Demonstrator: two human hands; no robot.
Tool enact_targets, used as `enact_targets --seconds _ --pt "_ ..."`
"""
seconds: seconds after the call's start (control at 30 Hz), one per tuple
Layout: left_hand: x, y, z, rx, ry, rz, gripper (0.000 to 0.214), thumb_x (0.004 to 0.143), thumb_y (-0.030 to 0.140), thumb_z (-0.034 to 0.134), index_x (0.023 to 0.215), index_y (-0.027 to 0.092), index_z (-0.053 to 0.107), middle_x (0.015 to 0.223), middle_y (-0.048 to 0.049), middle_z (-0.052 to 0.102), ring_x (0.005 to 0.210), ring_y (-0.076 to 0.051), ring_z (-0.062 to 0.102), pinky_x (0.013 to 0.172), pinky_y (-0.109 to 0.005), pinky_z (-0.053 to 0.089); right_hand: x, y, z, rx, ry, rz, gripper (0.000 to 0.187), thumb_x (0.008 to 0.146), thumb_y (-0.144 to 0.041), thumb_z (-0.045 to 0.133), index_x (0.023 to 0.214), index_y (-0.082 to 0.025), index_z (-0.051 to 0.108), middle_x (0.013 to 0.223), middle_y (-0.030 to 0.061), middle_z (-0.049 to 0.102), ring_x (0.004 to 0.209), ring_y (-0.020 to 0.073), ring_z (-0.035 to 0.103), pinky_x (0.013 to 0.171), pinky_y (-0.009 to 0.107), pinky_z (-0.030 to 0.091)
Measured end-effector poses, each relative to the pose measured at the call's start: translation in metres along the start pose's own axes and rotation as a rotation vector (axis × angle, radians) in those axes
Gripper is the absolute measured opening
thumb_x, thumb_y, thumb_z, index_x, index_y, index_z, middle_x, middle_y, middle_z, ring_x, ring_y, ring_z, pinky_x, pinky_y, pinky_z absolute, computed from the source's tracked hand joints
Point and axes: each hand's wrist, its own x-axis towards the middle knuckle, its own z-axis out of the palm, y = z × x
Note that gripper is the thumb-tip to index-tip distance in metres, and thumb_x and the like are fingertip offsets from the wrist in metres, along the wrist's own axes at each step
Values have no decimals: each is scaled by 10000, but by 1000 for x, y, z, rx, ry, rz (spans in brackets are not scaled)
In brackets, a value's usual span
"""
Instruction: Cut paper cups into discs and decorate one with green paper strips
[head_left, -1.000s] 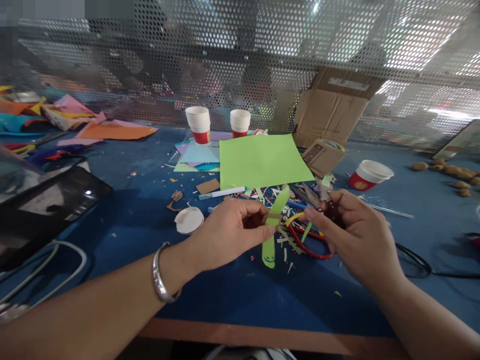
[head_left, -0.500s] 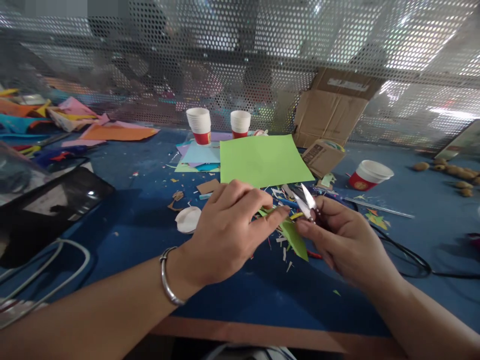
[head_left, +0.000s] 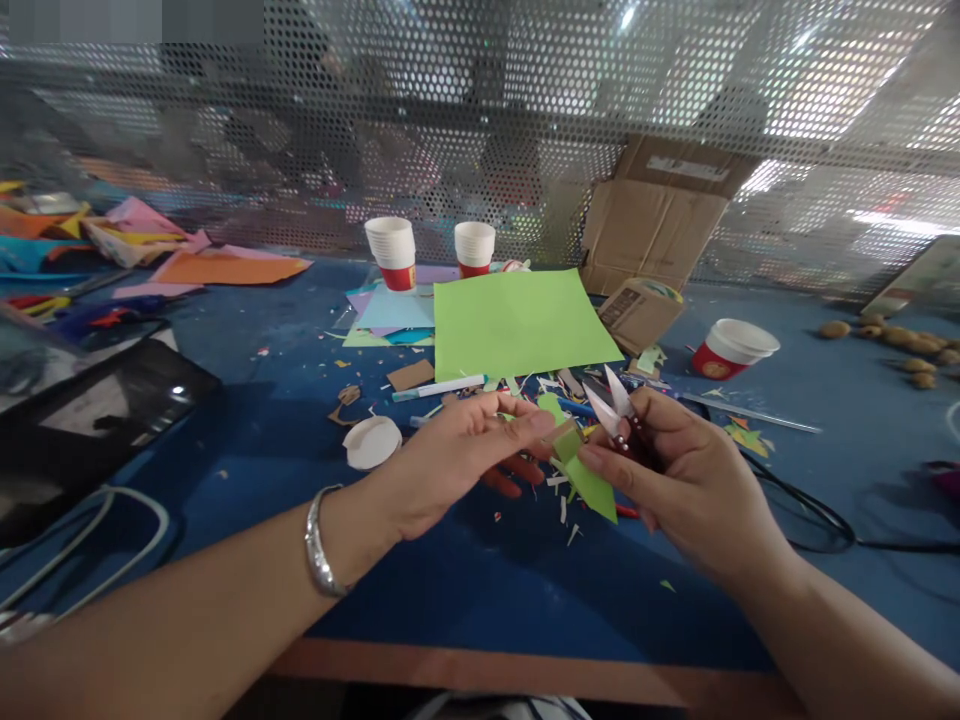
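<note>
My right hand (head_left: pixel 679 465) is closed around small scissors (head_left: pixel 609 405) whose two pointed blades stand apart, aimed up and away from me. The same hand's thumb presses a folded piece of green paper (head_left: pixel 596 488) against its fingers. My left hand (head_left: pixel 480 440), a silver bracelet at its wrist, pinches with thumb and forefinger at the paper's upper left end, beside a small brownish strip (head_left: pixel 564 438). Its other fingers hang loosely below. Under both hands lie paper scraps (head_left: pixel 562 505). Beyond them rests a large green sheet (head_left: pixel 525 325).
Two stacks of paper cups (head_left: pixel 390 250) stand at the back, and another cup (head_left: pixel 735 348) stands right. A white marker (head_left: pixel 442 387) and a round white piece (head_left: pixel 373 442) lie left of centre. Cardboard (head_left: pixel 649 230) leans against the perforated screen. A black cable (head_left: pixel 810 500) runs at right.
My left hand has turned and lowered, its thumb now on top at the paper's end. More of the green paper and the white marker show. My right hand keeps the scissors nearly still.
</note>
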Motion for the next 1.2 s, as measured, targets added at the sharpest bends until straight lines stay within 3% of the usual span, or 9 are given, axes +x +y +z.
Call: enact_targets --seconds 0.1,0.23,0.37,0.5,0.57,0.73,0.9,1.2 --pt "4 -5 4 -171 -5 -29 649 789 379 840 1312 209 495 890 -28 719 797 -163 711 715 -277 532 1 3 1 -40 -7 -31 311 833 -421 776 781 -228 538 649 -61 525 419 51 367 341 202 309" --pt "7 -5 3 -310 66 68 793 775 189 850 1435 198 412 758 29 680 740 -137 688 756 -275 538 1 2 3 -78 -32 -7 262 865 -447 740 841 -236 586 632 -53 552 398 67 379 341 221 301" --pt "9 -1 -4 -354 149 136 727 776 141 827 1410 172 472 785 9 687 814 -159 694 791 -289 546 3 -1 2 -155 -65 7 282 885 -486 705 837 -233 589 657 -36 540 467 97 439 398 236 348" --pt "11 0 -11 -367 234 202 579 778 121 805 1301 163 559 831 -5 694 793 -132 664 765 -266 527 5 2 -3 -197 -136 -8 307 919 -524 656 897 -221 610 802 15 607 700 151 557 592 263 469" --pt "11 2 -13 -372 286 222 549 787 113 789 1284 169 561 884 -17 703 788 -128 657 760 -271 521 5 5 -5 -190 -177 53 334 929 -550 634 897 -219 602 776 5 586 661 131 521 555 245 441" --pt "7 8 -17 -359 367 283 426 827 140 751 1212 183 574 878 -9 676 804 -148 665 725 -283 523 1 5 -1 -129 -261 206 414 924 -599 616 800 -216 519 587 -74 386 453 60 297 378 202 225" --pt "5 7 -17 -335 342 318 460 829 153 755 1232 202 541 773 30 600 844 -171 681 690 -263 529 -1 1 2 -33 -365 292 460 917 -658 582 897 -199 551 562 -101 316 436 51 238 369 197 181" --pt "8 -2 -11 -283 204 334 477 837 145 745 1245 207 507 871 1 665 816 -147 679 690 -244 550 -2 -2 -1 26 -466 403 561 864 -715 611 973 -164 600 589 -105 320 449 36 257 373 171 224"
